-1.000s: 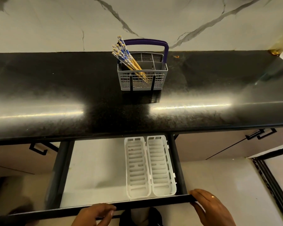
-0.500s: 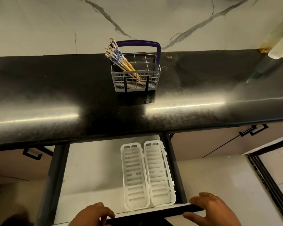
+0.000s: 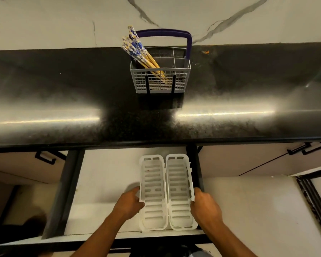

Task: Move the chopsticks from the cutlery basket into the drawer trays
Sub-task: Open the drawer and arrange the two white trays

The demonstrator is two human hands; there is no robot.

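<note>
Flanking trays (image 3: 164, 191) (chopsticks (image 3: 137, 51) afar): grips

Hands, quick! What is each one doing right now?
Left hand: grips the outer edge of the left white tray.
Right hand: grips the outer edge of the right white tray.

Drawer (image 3: 107, 182) open under black counter (image 3: 63, 101), left hand (image 3: 129, 203) and right hand (image 3: 204, 206) gripping outer sides of two white trays (image 3: 167, 193) inside; chopsticks (image 3: 143, 56) lean left in grey cutlery basket (image 3: 160, 84) on counter.
</note>
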